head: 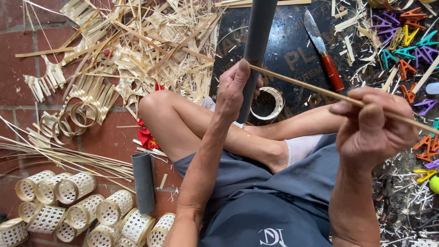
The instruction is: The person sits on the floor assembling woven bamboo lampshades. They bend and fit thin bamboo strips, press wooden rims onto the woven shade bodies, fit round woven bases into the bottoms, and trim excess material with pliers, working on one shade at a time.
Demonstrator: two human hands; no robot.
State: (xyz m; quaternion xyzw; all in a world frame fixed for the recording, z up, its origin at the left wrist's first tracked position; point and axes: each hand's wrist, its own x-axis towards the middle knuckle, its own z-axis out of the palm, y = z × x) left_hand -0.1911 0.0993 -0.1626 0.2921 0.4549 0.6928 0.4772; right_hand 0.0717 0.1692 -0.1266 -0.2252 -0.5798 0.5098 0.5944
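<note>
My left hand (pixel 234 89) grips a long grey pipe (pixel 257 43) that stands nearly upright in front of my crossed legs. Its thumb presses one end of a thin bamboo strip (pixel 311 89) against the pipe. My right hand (pixel 372 126) pinches the same strip farther along, and the strip runs on past it toward the right edge. Behind the pipe a small ring of woven bamboo (pixel 274 103) lies on a dark board (pixel 283 55).
A red-handled knife (pixel 323 50) lies on the board. A heap of bamboo scraps (pixel 137 45) covers the brick floor at upper left. Several woven bamboo cylinders (pixel 77 208) and a short grey pipe (pixel 144 183) lie at lower left. Coloured woven shapes (pixel 407 41) sit at right.
</note>
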